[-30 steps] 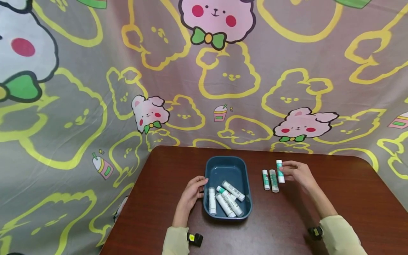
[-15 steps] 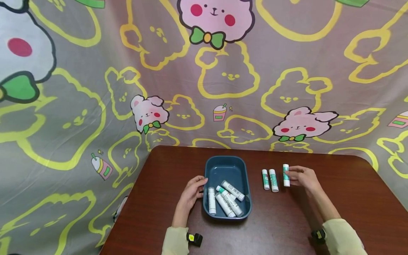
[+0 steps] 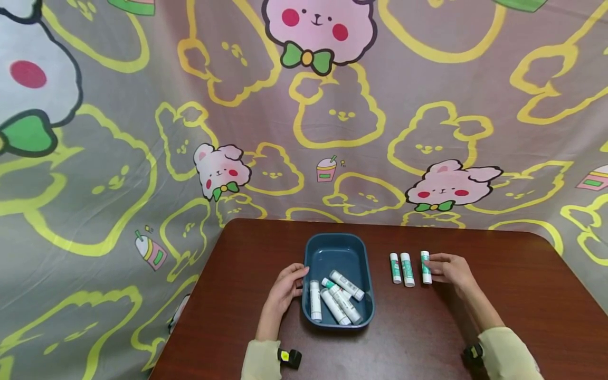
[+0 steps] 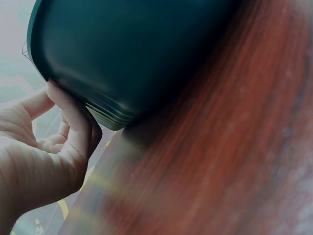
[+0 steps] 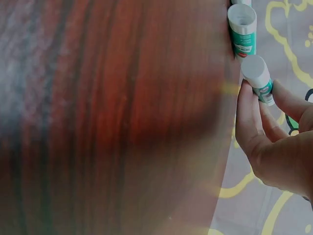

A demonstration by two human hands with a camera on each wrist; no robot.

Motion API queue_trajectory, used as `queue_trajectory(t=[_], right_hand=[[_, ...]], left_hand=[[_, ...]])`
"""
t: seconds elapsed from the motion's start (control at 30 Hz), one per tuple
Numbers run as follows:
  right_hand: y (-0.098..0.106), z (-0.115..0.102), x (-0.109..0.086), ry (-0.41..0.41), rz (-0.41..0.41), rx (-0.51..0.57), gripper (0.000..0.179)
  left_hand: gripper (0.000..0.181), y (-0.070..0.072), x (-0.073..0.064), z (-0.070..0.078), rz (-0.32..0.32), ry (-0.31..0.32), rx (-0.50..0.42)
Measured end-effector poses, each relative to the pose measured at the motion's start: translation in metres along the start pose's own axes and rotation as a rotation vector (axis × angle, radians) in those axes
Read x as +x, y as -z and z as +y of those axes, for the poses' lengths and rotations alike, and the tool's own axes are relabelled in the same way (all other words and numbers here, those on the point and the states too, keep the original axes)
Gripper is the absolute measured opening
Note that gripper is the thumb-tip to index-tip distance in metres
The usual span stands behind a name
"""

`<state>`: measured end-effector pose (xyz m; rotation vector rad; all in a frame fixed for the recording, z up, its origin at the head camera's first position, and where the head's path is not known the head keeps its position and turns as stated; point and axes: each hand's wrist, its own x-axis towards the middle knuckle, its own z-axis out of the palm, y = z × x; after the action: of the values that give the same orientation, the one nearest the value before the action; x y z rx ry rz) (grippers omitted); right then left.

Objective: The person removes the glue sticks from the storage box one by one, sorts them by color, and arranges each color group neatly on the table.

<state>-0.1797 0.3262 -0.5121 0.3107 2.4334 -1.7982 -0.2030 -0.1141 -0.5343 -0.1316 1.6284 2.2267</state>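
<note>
Two green-labelled sticks (image 3: pixel 407 269) on table (image 3: pixel 380 338), third stick (image 3: pixel 426 273) pinched in right hand (image 3: pixel 451 271) nearby, left hand (image 3: pixel 284 285) gripping blue tub (image 3: pixel 337 258). Probably row-laying step; next calls for clean release.

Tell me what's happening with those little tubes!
A person's right hand pinches a white-and-green tube, to the right of two similar tubes on the brown table. The left hand touches the edge of a blue tray. Inside the tray, more tubes lie bunched at the end nearer the person.
</note>
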Motion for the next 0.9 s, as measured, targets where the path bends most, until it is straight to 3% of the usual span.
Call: queue_trajectory(t=[0.43,0.9], right_hand=[[-0.004,0.001,0.004,-0.037,0.004,-0.065,0.049],[-0.012,-0.003,0.008,-0.016,0.014,-0.107,0.039]], left_hand=[[0.011,0.001,-0.001,0.000,-0.016,-0.006,0.004],[0.012,0.001,-0.001,-0.001,-0.018,-0.014,0.002]])
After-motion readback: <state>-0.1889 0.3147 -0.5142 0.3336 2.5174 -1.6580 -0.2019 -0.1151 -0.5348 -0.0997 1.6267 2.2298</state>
